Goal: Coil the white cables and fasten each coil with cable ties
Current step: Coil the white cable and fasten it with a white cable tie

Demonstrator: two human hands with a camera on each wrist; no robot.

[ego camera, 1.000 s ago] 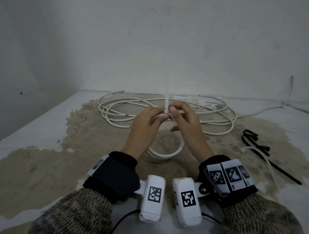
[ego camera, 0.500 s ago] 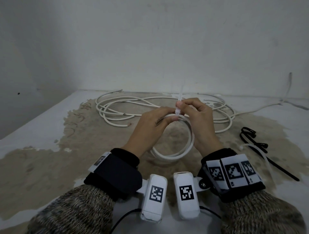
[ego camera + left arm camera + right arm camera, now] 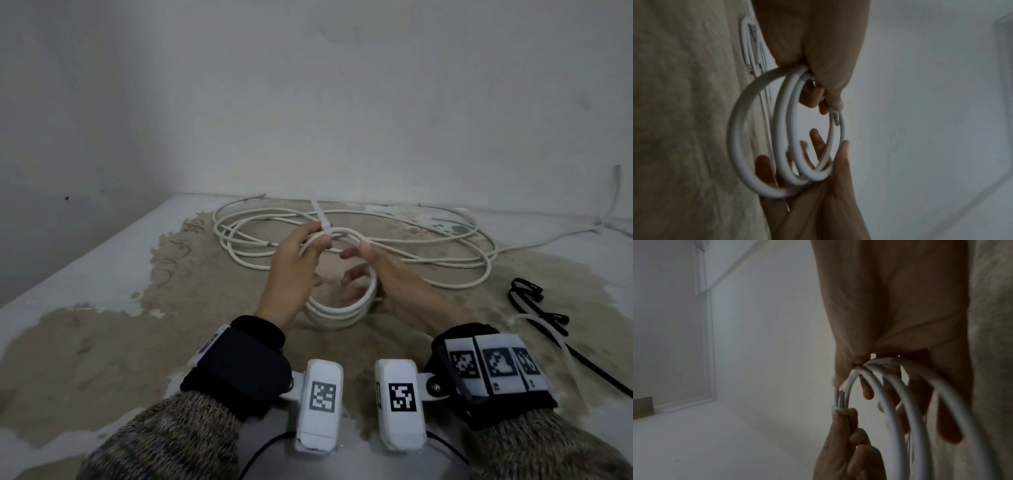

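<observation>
A small white cable coil (image 3: 339,313) hangs upright between my hands above the stained table (image 3: 102,308). A white cable tie (image 3: 323,222) is cinched round its top, tail sticking up and left. My left hand (image 3: 317,240) pinches the coil at the tie head (image 3: 840,409). My right hand (image 3: 359,263) has its fingers spread and fairly straight through the coil's right side, and the strands (image 3: 900,402) lie across them. In the left wrist view the coil's loops (image 3: 756,178) fan apart at the bottom. A long loose white cable (image 3: 376,236) lies sprawled behind.
Black cable ties (image 3: 534,308) and a pale tie (image 3: 548,329) lie on the table at the right. A thin cable (image 3: 565,236) trails off to the wall at the far right. The table's left edge runs diagonally, and the wall stands close behind.
My right hand has let go of the tie's tail and dropped to the coil's right side with fingers spread. The tie's tail has swung left, and the coil has tilted more upright.
</observation>
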